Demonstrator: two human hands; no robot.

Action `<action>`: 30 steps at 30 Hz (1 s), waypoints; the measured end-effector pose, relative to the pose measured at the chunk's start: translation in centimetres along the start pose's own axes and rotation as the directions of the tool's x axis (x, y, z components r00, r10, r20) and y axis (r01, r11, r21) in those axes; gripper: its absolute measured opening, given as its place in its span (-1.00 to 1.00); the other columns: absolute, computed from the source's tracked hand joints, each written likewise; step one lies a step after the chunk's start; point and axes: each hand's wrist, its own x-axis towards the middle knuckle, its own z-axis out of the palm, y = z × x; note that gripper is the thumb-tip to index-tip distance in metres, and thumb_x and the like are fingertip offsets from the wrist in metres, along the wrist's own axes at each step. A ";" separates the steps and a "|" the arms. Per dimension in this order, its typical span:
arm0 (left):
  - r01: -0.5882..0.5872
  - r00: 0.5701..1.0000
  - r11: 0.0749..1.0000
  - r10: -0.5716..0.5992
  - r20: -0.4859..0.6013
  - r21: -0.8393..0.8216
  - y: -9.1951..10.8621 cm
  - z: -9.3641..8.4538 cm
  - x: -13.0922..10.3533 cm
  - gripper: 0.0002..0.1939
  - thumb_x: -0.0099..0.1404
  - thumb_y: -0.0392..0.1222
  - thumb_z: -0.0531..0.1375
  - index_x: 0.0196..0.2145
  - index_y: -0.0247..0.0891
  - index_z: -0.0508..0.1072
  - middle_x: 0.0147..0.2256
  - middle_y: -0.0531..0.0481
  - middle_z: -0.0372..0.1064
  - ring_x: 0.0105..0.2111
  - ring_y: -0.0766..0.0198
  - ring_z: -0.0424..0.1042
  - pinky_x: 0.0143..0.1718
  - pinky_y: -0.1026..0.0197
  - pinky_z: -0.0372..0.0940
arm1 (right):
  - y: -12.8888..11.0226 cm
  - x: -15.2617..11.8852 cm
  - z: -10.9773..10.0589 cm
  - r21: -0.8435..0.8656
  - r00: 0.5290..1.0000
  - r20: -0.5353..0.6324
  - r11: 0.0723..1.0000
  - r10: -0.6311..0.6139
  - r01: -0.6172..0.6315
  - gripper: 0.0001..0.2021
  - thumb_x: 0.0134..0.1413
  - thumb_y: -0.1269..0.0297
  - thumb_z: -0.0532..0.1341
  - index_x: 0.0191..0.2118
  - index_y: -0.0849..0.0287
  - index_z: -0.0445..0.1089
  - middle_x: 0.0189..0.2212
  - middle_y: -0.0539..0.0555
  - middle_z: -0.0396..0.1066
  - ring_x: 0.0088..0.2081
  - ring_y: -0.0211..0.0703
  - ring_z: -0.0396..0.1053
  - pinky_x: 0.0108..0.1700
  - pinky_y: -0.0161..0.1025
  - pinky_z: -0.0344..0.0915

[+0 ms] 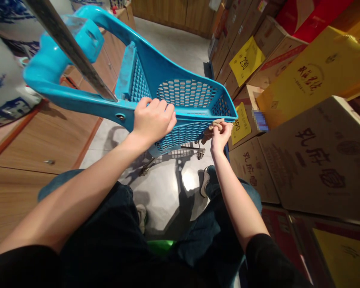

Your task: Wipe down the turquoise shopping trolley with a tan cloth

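Observation:
A blue plastic shopping cart (180, 74) with a perforated basket stands in front of me, its handle toward the upper left. My left hand (154, 119) is closed over the near rim of the basket, fingers curled to the inside. At the far right corner of the basket, my right hand (222, 134) pinches a bunched tan cloth (216, 124). The cloth lies against the outer side just under the rim, and part of it hangs below my fingers. A grey metal pole (75, 50) rises at a slant from the cart's rim.
Stacked cardboard boxes (318, 160) line the right side, with a yellow price sign (247, 60) and a yellow gift bag (312, 76). Wooden cabinets (33, 148) and large blue-and-white jars (6, 76) are on the left. Something green (160, 246) is below me.

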 end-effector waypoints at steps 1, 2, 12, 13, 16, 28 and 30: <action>0.005 1.000 1.000 -0.005 -0.001 -0.020 0.0 -0.1 0.0 -0.77 0.44 -0.16 0.11 -0.29 -0.18 0.55 -0.35 -0.14 0.49 -0.19 -0.06 0.46 -0.03 -0.25 0.27 | -0.3 -0.9 0.6 -0.011 1.000 -0.015 1.000 -0.010 0.009 -0.85 0.07 0.34 0.17 -0.19 0.07 0.33 -0.18 0.05 0.37 -0.01 -0.04 0.39 0.24 0.06 0.39; 0.011 1.000 0.999 -0.011 -0.002 -0.042 0.1 -0.2 0.0 -0.79 0.42 -0.17 0.12 -0.28 -0.18 0.56 -0.35 -0.15 0.49 -0.18 -0.08 0.47 -0.02 -0.26 0.27 | -0.8 -1.6 1.1 -0.017 0.999 -0.012 0.999 -0.034 0.034 -0.85 0.07 0.34 0.18 -0.20 0.07 0.36 -0.19 0.05 0.38 -0.02 -0.04 0.40 0.23 0.07 0.40; 0.020 0.997 1.000 -0.022 0.073 0.016 0.5 -0.8 0.1 -0.74 0.48 -0.15 0.07 -0.27 -0.20 0.54 -0.32 -0.14 0.51 -0.19 -0.01 0.48 0.01 -0.19 0.29 | -3.6 -0.2 -0.1 -0.148 0.968 -0.013 0.958 -0.250 0.245 -0.86 0.16 0.32 0.15 -0.16 0.08 0.40 -0.13 0.13 0.35 0.00 0.01 0.39 0.18 0.08 0.42; 0.022 0.998 1.000 -0.022 0.060 -0.002 0.5 -0.8 0.1 -0.75 0.47 -0.15 0.08 -0.27 -0.20 0.55 -0.32 -0.15 0.51 -0.18 -0.02 0.48 0.01 -0.19 0.29 | -3.5 -1.2 0.6 -0.153 0.970 0.012 0.958 -0.243 0.242 -0.87 0.15 0.34 0.15 -0.18 0.08 0.39 -0.14 0.13 0.36 -0.01 0.02 0.38 0.18 0.09 0.41; 0.034 0.999 0.998 -0.032 0.035 -0.054 0.5 -1.0 0.0 -0.78 0.43 -0.17 0.11 -0.25 -0.18 0.57 -0.33 -0.15 0.51 -0.18 -0.05 0.49 0.01 -0.19 0.29 | -3.8 -4.5 2.8 -0.137 0.928 0.229 0.934 -0.295 0.331 -0.87 0.17 0.37 0.16 -0.20 0.05 0.41 -0.16 0.13 0.38 -0.02 0.02 0.41 0.16 0.01 0.43; -0.055 0.998 0.998 0.056 -0.020 0.040 0.6 -0.9 -0.1 -0.75 0.45 -0.19 0.08 -0.29 -0.20 0.55 -0.34 -0.17 0.51 -0.24 -0.05 0.47 -0.05 -0.16 0.27 | -3.3 2.0 -0.1 -0.243 0.939 -0.085 0.921 -0.334 0.305 -0.79 0.25 0.35 0.07 -0.13 0.06 0.44 -0.07 0.13 0.29 0.06 0.02 0.38 0.23 0.12 0.38; -0.042 0.999 0.999 0.043 -0.008 0.024 0.6 -0.9 -0.2 -0.74 0.45 -0.19 0.08 -0.29 -0.21 0.56 -0.34 -0.19 0.51 -0.24 -0.05 0.47 -0.05 -0.17 0.27 | -3.8 0.5 1.0 -0.248 0.926 0.027 0.894 -0.377 0.372 -0.75 0.27 0.37 0.05 -0.12 0.06 0.46 -0.05 0.16 0.31 0.12 0.05 0.38 0.27 0.13 0.35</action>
